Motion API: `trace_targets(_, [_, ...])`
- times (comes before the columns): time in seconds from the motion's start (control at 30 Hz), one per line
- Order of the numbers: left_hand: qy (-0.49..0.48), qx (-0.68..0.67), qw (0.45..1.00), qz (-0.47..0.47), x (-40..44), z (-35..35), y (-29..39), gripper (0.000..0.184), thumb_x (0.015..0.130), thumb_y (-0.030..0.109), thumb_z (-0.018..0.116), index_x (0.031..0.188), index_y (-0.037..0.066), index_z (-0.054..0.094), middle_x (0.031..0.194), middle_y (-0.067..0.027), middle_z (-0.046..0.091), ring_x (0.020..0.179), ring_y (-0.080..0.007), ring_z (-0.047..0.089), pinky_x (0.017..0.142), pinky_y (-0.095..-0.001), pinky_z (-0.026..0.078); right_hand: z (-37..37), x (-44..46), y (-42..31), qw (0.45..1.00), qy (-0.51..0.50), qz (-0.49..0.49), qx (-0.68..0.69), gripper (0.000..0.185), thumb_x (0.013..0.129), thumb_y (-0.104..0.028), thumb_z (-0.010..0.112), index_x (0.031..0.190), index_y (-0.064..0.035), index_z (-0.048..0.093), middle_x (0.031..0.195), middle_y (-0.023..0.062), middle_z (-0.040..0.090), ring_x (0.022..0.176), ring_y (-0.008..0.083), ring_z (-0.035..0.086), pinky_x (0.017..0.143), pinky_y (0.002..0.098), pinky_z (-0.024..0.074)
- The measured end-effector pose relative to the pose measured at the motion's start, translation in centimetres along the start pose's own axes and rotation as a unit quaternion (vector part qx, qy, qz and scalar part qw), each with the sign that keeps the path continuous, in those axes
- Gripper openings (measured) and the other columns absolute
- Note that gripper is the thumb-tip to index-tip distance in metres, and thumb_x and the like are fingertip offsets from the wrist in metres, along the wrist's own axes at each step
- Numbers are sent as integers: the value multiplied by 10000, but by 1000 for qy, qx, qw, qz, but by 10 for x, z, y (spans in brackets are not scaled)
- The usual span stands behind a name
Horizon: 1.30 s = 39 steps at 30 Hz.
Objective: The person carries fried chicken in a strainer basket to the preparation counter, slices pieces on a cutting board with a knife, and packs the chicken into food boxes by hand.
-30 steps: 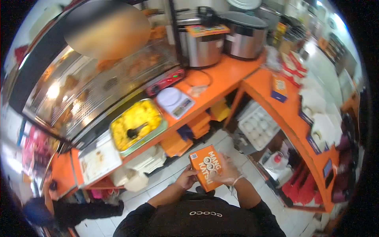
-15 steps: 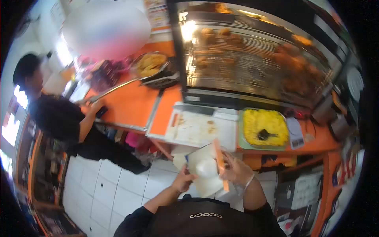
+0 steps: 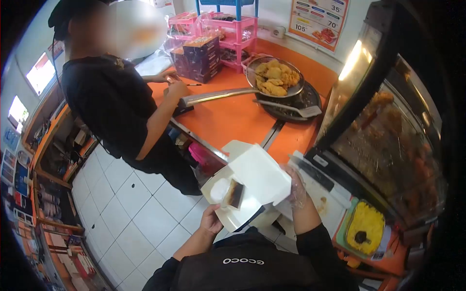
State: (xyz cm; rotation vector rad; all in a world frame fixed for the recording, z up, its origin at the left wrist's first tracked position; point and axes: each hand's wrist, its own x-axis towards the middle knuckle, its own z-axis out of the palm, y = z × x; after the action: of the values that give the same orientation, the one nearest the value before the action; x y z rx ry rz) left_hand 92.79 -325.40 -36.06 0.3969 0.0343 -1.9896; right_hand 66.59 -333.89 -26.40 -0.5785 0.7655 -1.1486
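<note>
In front of my apron I hold an open white cardboard food box [image 3: 259, 177] between both hands. My left hand [image 3: 212, 219] grips its near left edge, thumb on top. My right hand [image 3: 296, 188], in a clear plastic glove, is closed on the right side; some of its fingers are hidden by the card. A round white lump [image 3: 220, 189] lies in the left part of the box. Beside it is a small dark-brown and pale rectangular piece [image 3: 234, 194] whose kind I cannot make out.
A co-worker [image 3: 111, 106] stands at the orange counter [image 3: 218, 119] on the left. Fried chicken [image 3: 276, 77] fills a long-handled strainer [image 3: 221, 96] above a black pan [image 3: 291, 106]. To the right are a glass display warmer [image 3: 388, 131], a white board [image 3: 318, 186] and a tray of yellow food [image 3: 366, 228].
My view has swung left toward the co-worker. The box has turned and shows wide open, its inside facing up; both hands still hold it. The brown piece now shows beside the white lump.
</note>
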Motion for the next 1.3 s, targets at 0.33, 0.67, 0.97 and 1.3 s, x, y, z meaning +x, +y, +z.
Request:
trace_targets(0.33, [139, 78, 963, 216, 96, 41, 38, 535, 771, 114, 616, 1256, 74, 393, 1164, -123, 533, 1080, -289, 528, 940, -437, 436, 45, 223, -156, 568, 236, -124, -779, 377, 772, -322, 470, 914, -34, 667, 893, 201, 640, 872, 340, 630, 771, 407, 494])
trace_targets(0.67, [204, 306, 920, -137, 129, 50, 101, 425, 852, 342, 601, 1145, 62, 476, 1013, -99, 548, 960, -233, 539, 847, -407, 448, 90, 336, -166, 522, 230, 61, -819, 483, 753, -417, 532, 1031, -41, 652, 1072, 163, 626, 1003, 301, 601, 835, 378, 479])
trace_targets(0.97, [167, 354, 916, -89, 130, 27, 155, 253, 852, 270, 614, 956, 48, 551, 872, -66, 597, 844, -174, 574, 791, -327, 454, 91, 342, -211, 491, 163, 79, -852, 402, 737, -320, 537, 965, -14, 664, 1003, 188, 641, 930, 313, 621, 811, 376, 481])
trace_targets(1.3, [168, 320, 930, -57, 116, 23, 151, 257, 851, 262, 599, 1002, 57, 561, 863, -52, 595, 846, -180, 567, 797, -352, 448, 77, 329, -216, 562, 272, -13, -781, 378, 663, -303, 574, 866, 1, 670, 891, 206, 656, 817, 303, 648, 697, 366, 509])
